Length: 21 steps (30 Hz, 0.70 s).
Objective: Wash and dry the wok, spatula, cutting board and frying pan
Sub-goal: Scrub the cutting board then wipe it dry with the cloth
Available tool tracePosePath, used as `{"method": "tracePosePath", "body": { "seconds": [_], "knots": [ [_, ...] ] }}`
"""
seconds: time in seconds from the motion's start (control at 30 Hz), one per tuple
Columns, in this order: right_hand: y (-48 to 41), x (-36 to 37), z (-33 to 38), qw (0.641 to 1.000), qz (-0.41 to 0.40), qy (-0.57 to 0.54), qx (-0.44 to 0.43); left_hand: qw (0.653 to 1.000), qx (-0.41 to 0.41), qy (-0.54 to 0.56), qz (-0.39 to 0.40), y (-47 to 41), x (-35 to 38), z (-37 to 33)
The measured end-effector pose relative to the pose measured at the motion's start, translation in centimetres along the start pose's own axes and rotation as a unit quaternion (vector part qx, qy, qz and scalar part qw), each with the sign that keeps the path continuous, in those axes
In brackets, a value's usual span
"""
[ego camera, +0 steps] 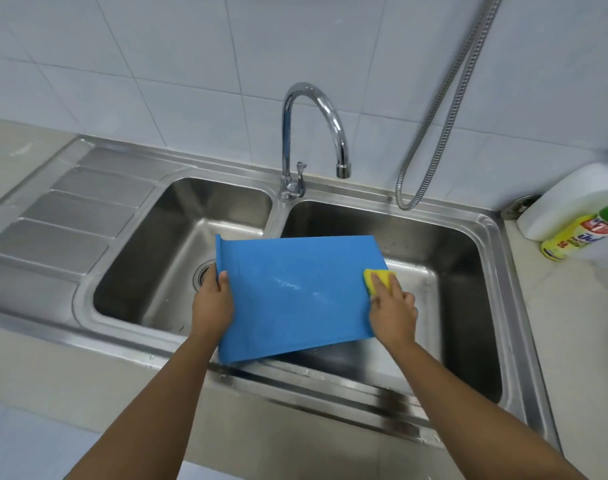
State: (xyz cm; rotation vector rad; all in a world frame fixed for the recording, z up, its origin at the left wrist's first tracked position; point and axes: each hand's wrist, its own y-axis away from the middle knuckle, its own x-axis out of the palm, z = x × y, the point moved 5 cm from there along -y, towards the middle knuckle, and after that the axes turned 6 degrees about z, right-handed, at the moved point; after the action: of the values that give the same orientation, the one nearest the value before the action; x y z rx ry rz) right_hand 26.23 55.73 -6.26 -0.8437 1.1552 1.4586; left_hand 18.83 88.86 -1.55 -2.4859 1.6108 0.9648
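While left fingers [223,278] grip flat blue cutting board [295,292] — right fingers [394,286] clasp yellow sponge [379,275].

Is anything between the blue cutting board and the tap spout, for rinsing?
Nothing visible. Only open air separates the flat blue plastic cutting board, gripped by the left hand, from the spout of the curved chrome tap.

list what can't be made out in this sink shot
Head view only:
- cutting board underside: faces away.
- right basin drain: likely behind the board.
- sponge: partly covered by the right hand.
- yellow bottle label: blurred, cut by the right edge.
- wok, spatula, frying pan: out of frame.
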Motion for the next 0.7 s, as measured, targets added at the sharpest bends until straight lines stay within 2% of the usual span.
{"method": "tracePosePath", "body": {
  "seconds": [0.13,0.23,0.33,0.4,0.53,0.7],
  "knots": [
    [-1.2,-2.6,-4.0,0.998,-0.009,-0.045,0.031,0.999,0.034,-0.001,-0.006,0.2,1.6,-2.8],
    [-2.8,-6.8,-7.3,0.988,-0.086,-0.100,0.078,0.999,0.046,0.012,-0.003,1.1,3.3,-5.0],
    [-4.6,-11.5,-11.2,0.975,-0.169,-0.089,0.110,0.998,0.051,0.024,0.001,1.9,5.2,-6.2],
    [-6.2,-13.9,-14.2,0.968,-0.190,-0.081,0.142,0.998,0.054,0.025,-0.002,2.3,6.4,-6.5],
    [-9.8,-15.5,-18.5,0.976,-0.140,-0.025,0.165,0.998,0.053,0.032,-0.017,2.8,8.2,-6.6],
    [-11.5,-13.4,-21.1,0.984,-0.088,0.019,0.156,0.999,0.040,0.020,-0.024,3.0,9.5,-7.1]
  ]
}}
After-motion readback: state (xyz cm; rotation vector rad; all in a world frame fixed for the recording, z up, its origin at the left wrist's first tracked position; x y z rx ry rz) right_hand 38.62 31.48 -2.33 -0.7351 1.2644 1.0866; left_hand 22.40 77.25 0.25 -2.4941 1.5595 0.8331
